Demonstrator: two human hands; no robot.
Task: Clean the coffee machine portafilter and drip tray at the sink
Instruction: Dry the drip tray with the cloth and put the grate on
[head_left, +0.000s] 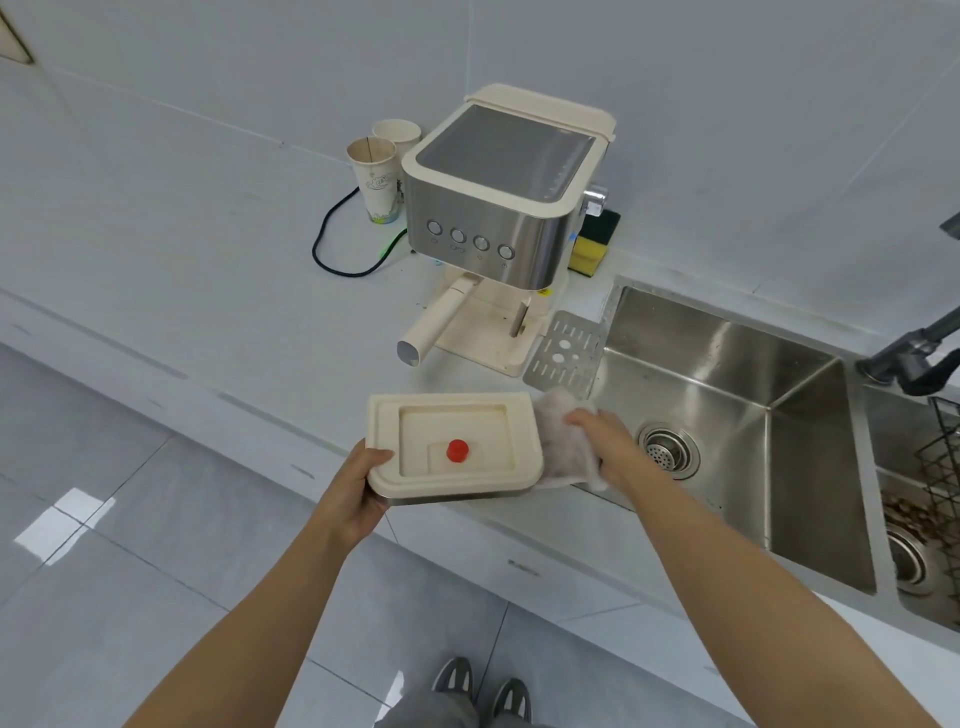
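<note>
We hold the cream drip tray (452, 415) level over the front edge of the worktop (208, 291), just left of the sink (753, 405). Our left hand (358, 483) grips its left end, thumb on the rim. The fingers of our right hand (605, 441) curl round a crumpled cloth (563, 447) pressed to its right end. The portafilter (436, 325) sits locked in the coffee machine (498, 208).

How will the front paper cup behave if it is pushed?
The front paper cup is thin paper, so probably light and easily crushed. It stands tall on a narrower base, so a push near the rim would likely tip it.
</note>
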